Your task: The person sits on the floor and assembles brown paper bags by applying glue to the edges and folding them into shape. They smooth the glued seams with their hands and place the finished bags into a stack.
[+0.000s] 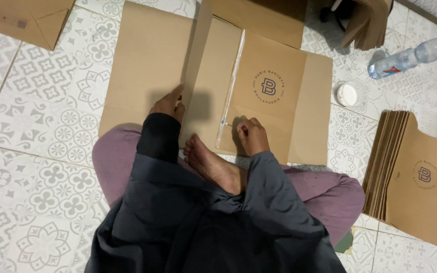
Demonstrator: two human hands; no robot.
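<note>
Mid-fold: left hand (168, 105) presses flat on the raised flap of the kraft paper sheet (279, 101); right hand (251, 135) pinches the glue brush (230, 86) along the seam. Finished stack (385, 162) lies right of the hands.

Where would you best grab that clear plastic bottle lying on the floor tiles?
Around the middle of the plastic bottle, coming down from above. It lies on its side on the tiled floor, so its round body is exposed on top, and the capped end points away toward the picture's edge.

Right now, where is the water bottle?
In the head view, the water bottle lies on the tiled floor at the top right, beside a small white lid and above the bag stack.
</note>
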